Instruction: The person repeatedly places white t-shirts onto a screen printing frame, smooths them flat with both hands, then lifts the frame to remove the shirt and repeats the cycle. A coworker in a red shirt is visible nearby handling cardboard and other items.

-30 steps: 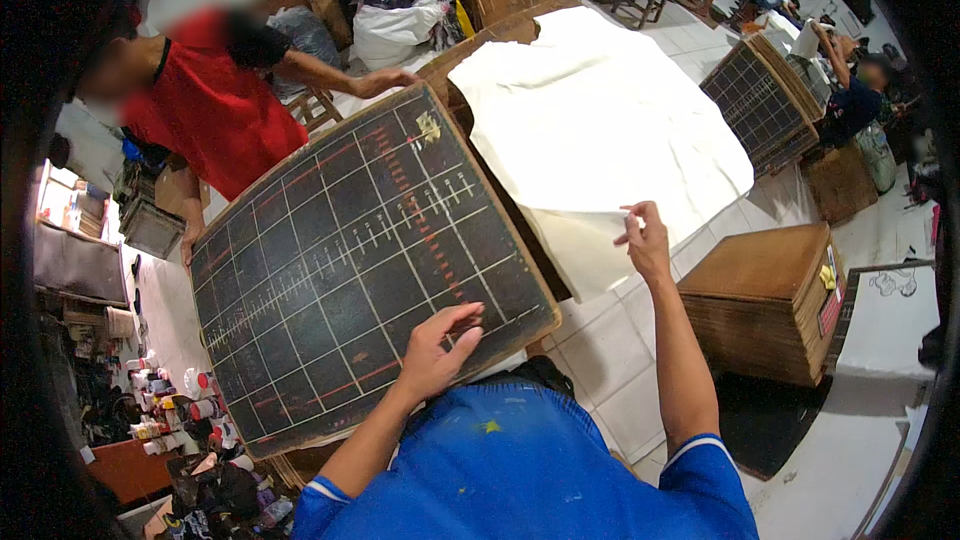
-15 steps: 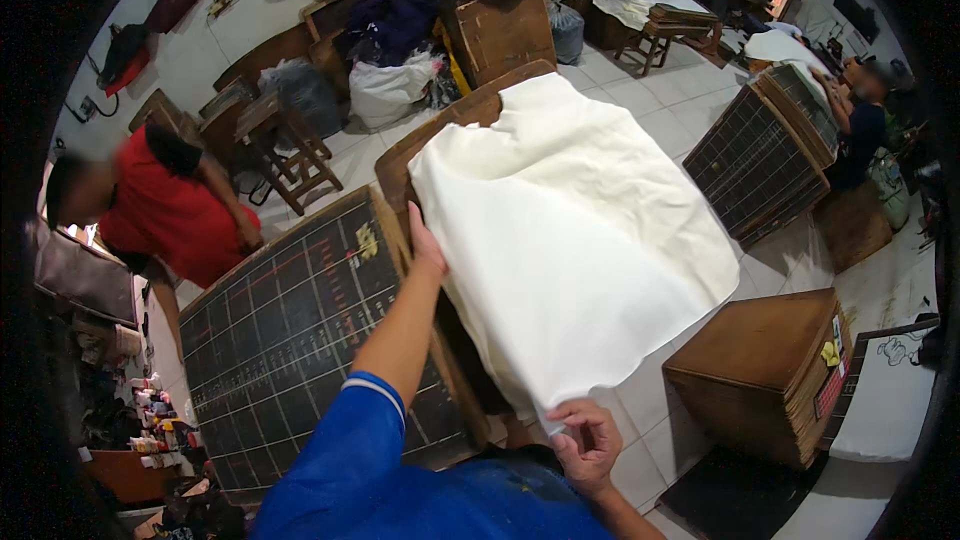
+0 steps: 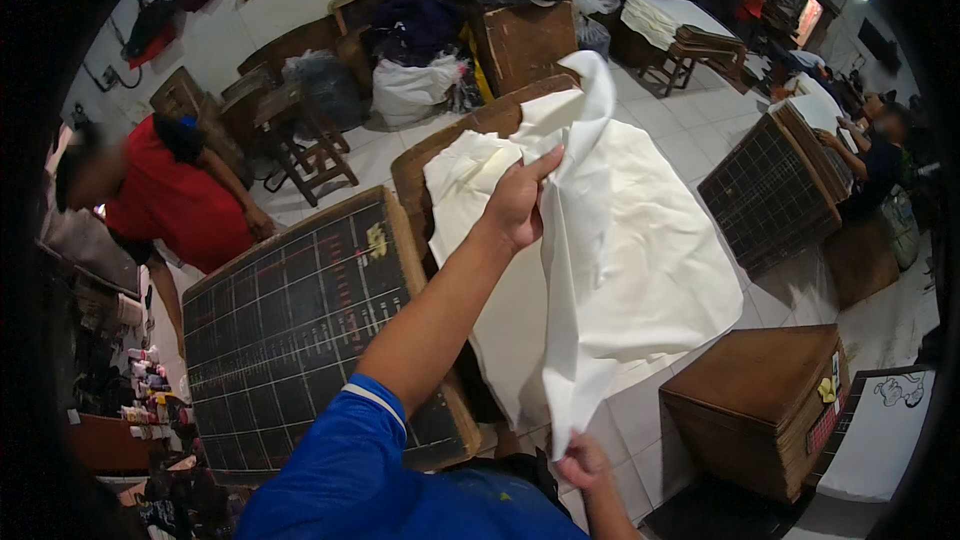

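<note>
A pile of white cloth (image 3: 665, 250) lies over a brown wooden board (image 3: 412, 180) in front of me. The top piece of white cloth (image 3: 562, 310) is lifted and folded into a long upright ridge running from near to far, its far end curling up. My left hand (image 3: 518, 198), arm stretched forward, is closed around the ridge's upper part. Close to my body, my right hand (image 3: 583, 460) pinches the near corner, and the cloth is drawn taut between both hands. Left of the ridge, the cloth lying underneath shows.
A black gridded board (image 3: 300, 330) stands at my left, with a person in red (image 3: 175, 195) beyond it. To the right are a stack of brown boards (image 3: 750, 400) and another gridded board (image 3: 770, 195) with a person beside it. Wooden stools (image 3: 305, 145) and bags stand farther back.
My left hand has moved right and inward from the cloth's left edge, lifting the top piece and folding it rightward. My right hand keeps the near corner, slightly lower.
</note>
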A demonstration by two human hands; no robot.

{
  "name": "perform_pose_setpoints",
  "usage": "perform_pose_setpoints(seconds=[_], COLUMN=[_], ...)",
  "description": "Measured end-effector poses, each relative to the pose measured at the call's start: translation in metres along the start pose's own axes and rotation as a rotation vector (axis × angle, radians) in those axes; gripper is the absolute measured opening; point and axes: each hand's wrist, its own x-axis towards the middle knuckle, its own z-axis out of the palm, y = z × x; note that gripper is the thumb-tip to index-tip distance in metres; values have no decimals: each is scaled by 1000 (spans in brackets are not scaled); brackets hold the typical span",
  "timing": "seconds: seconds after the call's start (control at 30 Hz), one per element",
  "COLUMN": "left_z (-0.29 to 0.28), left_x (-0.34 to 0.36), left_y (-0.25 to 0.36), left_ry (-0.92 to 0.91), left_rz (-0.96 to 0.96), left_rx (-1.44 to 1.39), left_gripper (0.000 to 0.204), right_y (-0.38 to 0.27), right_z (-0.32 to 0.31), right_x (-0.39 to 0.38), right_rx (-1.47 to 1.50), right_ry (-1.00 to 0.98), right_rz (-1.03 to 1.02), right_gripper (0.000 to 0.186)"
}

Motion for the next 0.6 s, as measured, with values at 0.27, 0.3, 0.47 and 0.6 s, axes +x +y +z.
perform_pose_setpoints(seconds=[0.27, 0.3, 0.47, 0.6], left_z=[-4, -14, -87, -131], left_x=[-127, -161, -376, -510], left_y=[171, 195, 291, 311], left_ry=[125, 108, -331, -128], left_rz=[492, 561, 801, 922], left_rx=[-3, -55, -202, -173], left_gripper=[35, 32, 29, 25], right_y=[-141, -144, -100, -48], right_z=[129, 156, 267, 360], right_x=[-56, -71, -132, -134], right_rx=[-135, -347, -867, -764], right_ry=[-207, -673, -105, -626], right_rz=[-1038, -996, -1633, -1466], right_gripper=[42, 42, 52, 48])
